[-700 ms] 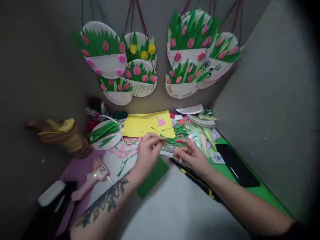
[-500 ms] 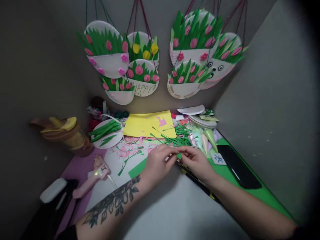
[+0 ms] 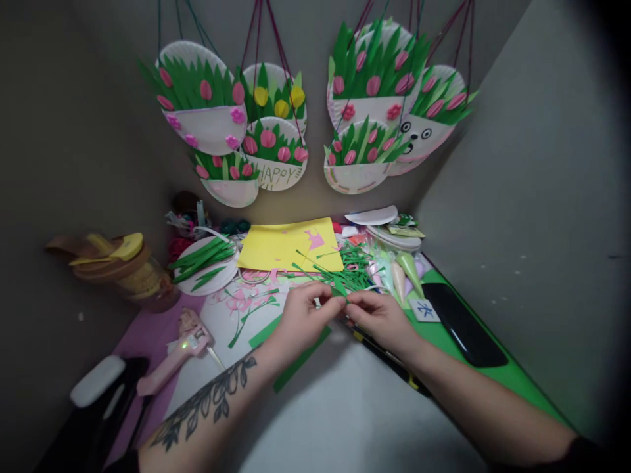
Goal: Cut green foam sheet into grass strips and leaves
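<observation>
My left hand (image 3: 306,314) and my right hand (image 3: 378,320) meet over the middle of the table, fingertips nearly touching. Both are closed in a pinch on a small green paper piece (image 3: 340,285), whose upper end sticks up between them. Fingers cover its lower part. Below my left wrist shows a long green paper strip (image 3: 302,361); whether it joins the held piece I cannot tell. Another green paper edge (image 3: 263,332) lies left of that wrist. Just beyond my hands sits a pile of thin green paper scraps (image 3: 355,266).
Yellow paper (image 3: 266,246) lies at the back, beside a white plate (image 3: 221,281) with green strips. A pink glue gun (image 3: 172,361) rests left, near a lidded cup (image 3: 142,279). A black phone-like slab (image 3: 466,325) lies right. Paper-plate flower baskets (image 3: 211,128) hang on the wall.
The green piece now rises above my fingertips, and my left fingers have shifted around it. A green strip shows below my left wrist. The whole view has slid slightly left.
</observation>
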A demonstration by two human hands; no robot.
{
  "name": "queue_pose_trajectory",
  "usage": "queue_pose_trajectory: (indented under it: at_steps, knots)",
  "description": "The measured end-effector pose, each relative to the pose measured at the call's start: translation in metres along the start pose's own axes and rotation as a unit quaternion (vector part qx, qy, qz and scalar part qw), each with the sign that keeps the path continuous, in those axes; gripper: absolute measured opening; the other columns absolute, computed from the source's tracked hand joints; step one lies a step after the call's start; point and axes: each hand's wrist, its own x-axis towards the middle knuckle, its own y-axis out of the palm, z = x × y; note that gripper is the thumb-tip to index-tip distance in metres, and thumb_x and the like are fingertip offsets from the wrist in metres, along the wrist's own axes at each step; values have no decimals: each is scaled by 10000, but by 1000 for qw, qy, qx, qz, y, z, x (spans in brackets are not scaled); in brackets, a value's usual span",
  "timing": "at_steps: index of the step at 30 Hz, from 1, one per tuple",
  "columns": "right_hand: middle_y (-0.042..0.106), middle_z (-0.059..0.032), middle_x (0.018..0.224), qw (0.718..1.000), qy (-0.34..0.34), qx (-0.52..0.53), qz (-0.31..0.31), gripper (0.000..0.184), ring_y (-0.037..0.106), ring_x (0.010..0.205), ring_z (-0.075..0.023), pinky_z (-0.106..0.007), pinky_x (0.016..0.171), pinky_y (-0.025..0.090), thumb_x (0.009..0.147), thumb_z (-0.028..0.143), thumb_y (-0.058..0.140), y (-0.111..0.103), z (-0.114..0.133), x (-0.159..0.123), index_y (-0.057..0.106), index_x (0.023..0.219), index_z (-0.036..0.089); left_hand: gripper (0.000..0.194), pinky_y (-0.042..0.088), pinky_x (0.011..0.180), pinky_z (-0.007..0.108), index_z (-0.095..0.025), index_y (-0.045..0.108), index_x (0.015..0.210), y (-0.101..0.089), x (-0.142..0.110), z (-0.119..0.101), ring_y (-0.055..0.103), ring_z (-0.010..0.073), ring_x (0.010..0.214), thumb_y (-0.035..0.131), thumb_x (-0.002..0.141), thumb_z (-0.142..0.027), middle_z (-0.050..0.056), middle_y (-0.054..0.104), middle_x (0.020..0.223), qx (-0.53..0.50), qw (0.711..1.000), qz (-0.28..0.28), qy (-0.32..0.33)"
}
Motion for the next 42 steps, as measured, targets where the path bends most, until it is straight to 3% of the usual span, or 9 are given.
queue_pose_trajectory:
  at_steps: [15, 22, 25, 28, 31, 33, 39, 42]
  knots:
    - [693, -31, 692, 999, 23, -6, -37, 190, 583, 596, -130, -233, 570, 463, 815, 311, 596, -4, 9, 1, 710, 732, 183, 304, 242, 476, 216, -166, 485, 568, -28, 10, -19, 305, 67, 495, 668, 730, -347, -63, 380, 530, -116, 989, -77, -50]
    - [677, -31, 675, 994, 49, 55, -75, 214, 561, 549, -122, -245, 535, 466, 793, 374, 616, -4, -3, 9, 652, 729, 174, 323, 249, 490, 212, -175, 434, 570, -40, 21, -2, 304, 67, 493, 647, 751, -338, -72, 365, 509, -144, 969, -192, -54]
    - [618, -8, 669, 989, 27, 78, -125, 234, 552, 569, -126, -244, 530, 452, 802, 416, 605, -4, -5, 10, 621, 850, 188, 329, 232, 486, 214, -178, 408, 567, -34, 23, 9, 278, 65, 486, 634, 754, -327, -78, 322, 506, -124, 977, -156, -77]
    - [580, -22, 782, 995, -25, 4, -93, 238, 552, 681, -143, -253, 582, 441, 787, 380, 630, -3, -1, 9, 627, 945, 202, 347, 234, 498, 215, -179, 389, 564, -26, 23, 15, 284, 69, 509, 630, 756, -339, -74, 297, 528, -112, 984, -115, -74]
    - [552, -26, 776, 994, -45, -95, -31, 137, 528, 706, -150, -264, 608, 407, 792, 317, 614, 0, 3, 7, 616, 741, 191, 339, 249, 510, 218, -177, 410, 576, -20, 21, 14, 305, 75, 527, 631, 757, -360, -69, 315, 547, -110, 986, -95, -77]
    - [519, -9, 707, 992, -40, -116, -23, 201, 503, 662, -142, -263, 596, 383, 806, 302, 583, 1, 4, 7, 557, 643, 188, 307, 276, 529, 219, -174, 445, 601, -17, 19, 12, 337, 81, 546, 622, 766, -363, -63, 358, 565, -113, 987, -90, -74]
    - [520, -5, 679, 995, -29, -93, -34, 226, 507, 668, -146, -263, 619, 389, 820, 332, 573, 5, 3, 6, 575, 647, 187, 218, 347, 602, 238, -159, 549, 601, -1, 9, 11, 462, 123, 641, 641, 737, -303, -22, 506, 618, -49, 997, 3, -55]
    - [534, -5, 676, 995, -28, -89, -31, 219, 512, 662, -146, -262, 614, 391, 824, 345, 581, 6, 1, 5, 601, 672, 188, 246, 350, 615, 247, -157, 557, 575, 7, 5, 14, 464, 128, 647, 651, 732, -323, -17, 510, 615, -48, 998, 12, -47]
